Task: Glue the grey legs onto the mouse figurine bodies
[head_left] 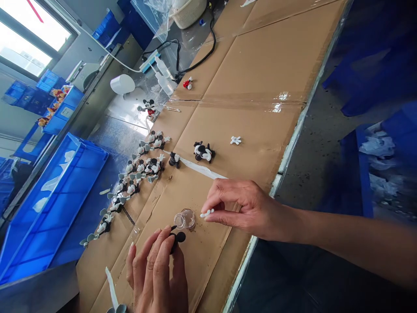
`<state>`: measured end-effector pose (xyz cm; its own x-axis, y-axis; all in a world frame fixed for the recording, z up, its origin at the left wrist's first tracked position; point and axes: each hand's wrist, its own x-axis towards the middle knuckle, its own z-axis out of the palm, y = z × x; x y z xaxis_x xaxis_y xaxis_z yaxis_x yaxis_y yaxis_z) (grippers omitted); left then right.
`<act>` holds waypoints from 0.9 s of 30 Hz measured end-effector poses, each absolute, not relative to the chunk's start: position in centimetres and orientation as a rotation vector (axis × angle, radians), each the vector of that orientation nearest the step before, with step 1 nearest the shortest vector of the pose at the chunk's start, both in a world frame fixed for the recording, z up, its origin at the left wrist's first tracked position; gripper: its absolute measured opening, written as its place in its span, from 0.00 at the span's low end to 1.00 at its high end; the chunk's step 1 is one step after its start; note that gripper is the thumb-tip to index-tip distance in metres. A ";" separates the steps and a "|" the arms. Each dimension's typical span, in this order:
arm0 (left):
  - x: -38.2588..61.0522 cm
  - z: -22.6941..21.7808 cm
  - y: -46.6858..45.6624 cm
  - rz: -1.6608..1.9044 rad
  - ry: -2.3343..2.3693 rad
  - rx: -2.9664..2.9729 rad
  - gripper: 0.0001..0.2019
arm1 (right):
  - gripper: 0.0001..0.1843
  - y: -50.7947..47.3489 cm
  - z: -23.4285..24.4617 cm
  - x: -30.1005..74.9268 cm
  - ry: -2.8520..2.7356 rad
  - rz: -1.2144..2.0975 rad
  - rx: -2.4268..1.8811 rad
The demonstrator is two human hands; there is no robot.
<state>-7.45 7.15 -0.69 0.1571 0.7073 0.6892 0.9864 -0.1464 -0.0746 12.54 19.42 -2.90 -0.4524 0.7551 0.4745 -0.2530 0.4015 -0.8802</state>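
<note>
Above the worktop (260,69), a white piece (206,213) is pinched by the right fingers (219,216) and a black piece (180,237) by the left fingers (161,256), while the label (67,112) on a blue bin (56,124) cannot be read.

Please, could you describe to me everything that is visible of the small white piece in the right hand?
The small white piece is pinched between the thumb and finger of the right hand, over the brown cardboard. It shows several rounded little lobes, and its smooth surface looks like plastic. The fingertips cover part of it, so its full shape cannot be told. It sits close beside the clear container without touching it; only the right hand appears to touch it.
</note>
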 end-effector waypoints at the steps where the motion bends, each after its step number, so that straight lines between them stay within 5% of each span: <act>1: -7.5 -0.7 7.2 -0.693 -1.603 -1.916 0.21 | 0.02 19.4 -2.9 12.5 -1.649 1.250 -0.447; 27: -8.6 -0.1 6.5 -0.772 -1.613 -1.921 0.22 | 0.02 19.7 -3.4 12.3 -1.608 1.191 -0.399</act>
<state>-8.56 6.49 -0.10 0.1320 0.6957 0.7062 0.9864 -0.1628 -0.0239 12.26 19.67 -3.40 -0.3972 0.7443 0.5368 -0.2966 0.4494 -0.8426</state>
